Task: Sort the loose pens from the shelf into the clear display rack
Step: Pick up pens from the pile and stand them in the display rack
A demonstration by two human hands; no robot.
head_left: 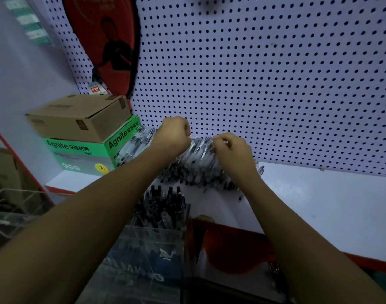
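Note:
A clear plastic bag of pens with black and white barrels lies on the white shelf against the pegboard. My left hand grips the bag's top left with curled fingers. My right hand pinches the plastic at the bag's top right. More pens lie heaped on the shelf under the bag. Below, at the shelf's front edge, the clear display rack holds several dark pens standing upright in its back compartment.
A brown cardboard box sits on a green Agnite box at the shelf's left. A red racket cover hangs on the pegboard. A red-and-white item lies right of the rack. One loose pen lies on the shelf.

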